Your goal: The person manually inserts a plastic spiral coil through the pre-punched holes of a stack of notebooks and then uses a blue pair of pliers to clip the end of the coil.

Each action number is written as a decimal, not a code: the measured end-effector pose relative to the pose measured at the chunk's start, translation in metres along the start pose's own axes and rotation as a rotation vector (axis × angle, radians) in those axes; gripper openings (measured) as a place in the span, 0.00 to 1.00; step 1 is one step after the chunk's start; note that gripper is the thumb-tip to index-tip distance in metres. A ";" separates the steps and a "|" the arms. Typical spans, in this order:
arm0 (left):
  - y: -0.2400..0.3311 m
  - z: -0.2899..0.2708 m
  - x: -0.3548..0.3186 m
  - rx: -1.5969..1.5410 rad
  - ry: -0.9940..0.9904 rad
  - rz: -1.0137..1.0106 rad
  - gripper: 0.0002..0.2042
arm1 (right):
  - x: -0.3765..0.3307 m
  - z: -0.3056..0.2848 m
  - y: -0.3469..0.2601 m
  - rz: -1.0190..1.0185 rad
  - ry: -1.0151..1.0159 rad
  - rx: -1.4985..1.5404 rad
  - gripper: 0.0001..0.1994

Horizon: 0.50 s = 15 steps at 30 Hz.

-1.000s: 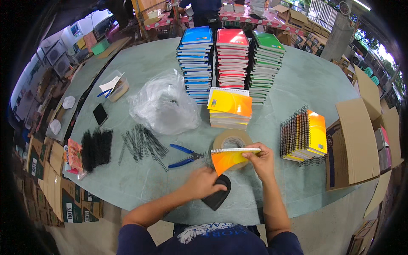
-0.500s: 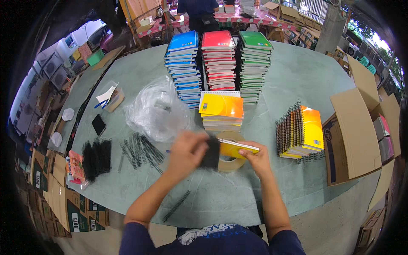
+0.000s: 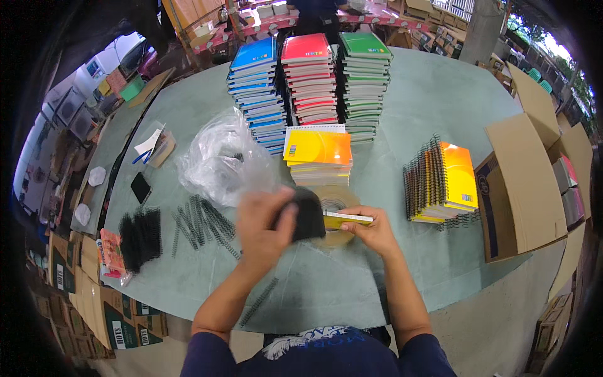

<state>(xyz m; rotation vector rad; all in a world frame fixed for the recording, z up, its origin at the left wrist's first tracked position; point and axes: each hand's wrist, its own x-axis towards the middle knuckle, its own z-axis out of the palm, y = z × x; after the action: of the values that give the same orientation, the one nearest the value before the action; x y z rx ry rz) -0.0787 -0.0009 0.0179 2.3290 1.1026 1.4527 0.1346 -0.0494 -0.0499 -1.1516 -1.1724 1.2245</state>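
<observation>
My right hand [image 3: 370,230] is closed around one end of a thin yellow notebook [image 3: 347,217], held nearly edge-on. Its other end meets a dark, motion-smeared thing [image 3: 309,215] whose kind I cannot make out. Against that dark thing is my left hand [image 3: 265,227], its fingers blurred, so its grip is unclear. Under the notebook lies a wide roll of clear tape [image 3: 350,198], partly covered. Just beyond stands a stack of yellow-orange notebooks [image 3: 317,149] without coils. Loose dark spiral coils [image 3: 202,221] lie left of my left hand, and a single coil [image 3: 259,303] rests near the table's front edge.
Tall blue [image 3: 254,81], red [image 3: 308,75] and green [image 3: 364,81] notebook stacks stand behind. Coiled yellow notebooks [image 3: 460,176] and an open carton [image 3: 524,188] are right; a clear plastic bag [image 3: 220,160], bunched black coils [image 3: 141,235] and a phone-like black object [image 3: 141,186] are left.
The whole view has shifted slightly. My right hand has tipped the notebook so less of its cover shows. My left hand stays smeared beside the dark thing, which now looks more rounded.
</observation>
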 end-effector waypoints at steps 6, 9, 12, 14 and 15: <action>0.003 0.009 -0.012 -0.070 -0.291 0.083 0.14 | -0.008 0.000 0.005 -0.020 -0.044 -0.039 0.13; 0.011 0.013 -0.004 -0.035 -0.215 0.063 0.14 | -0.003 -0.002 0.001 -0.065 -0.075 -0.055 0.13; 0.018 0.006 0.009 -0.080 -0.297 0.093 0.14 | -0.003 -0.008 0.000 -0.105 -0.068 0.033 0.14; 0.020 0.002 0.022 -0.166 0.116 0.003 0.15 | -0.006 -0.009 0.004 -0.002 -0.065 -0.007 0.15; 0.017 0.005 0.015 -0.161 0.118 0.007 0.15 | -0.006 -0.006 0.004 -0.007 -0.069 -0.004 0.15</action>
<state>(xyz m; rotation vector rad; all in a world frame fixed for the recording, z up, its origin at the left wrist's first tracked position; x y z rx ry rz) -0.0623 -0.0020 0.0347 2.1654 0.9663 1.6345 0.1406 -0.0551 -0.0541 -1.1151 -1.2296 1.2652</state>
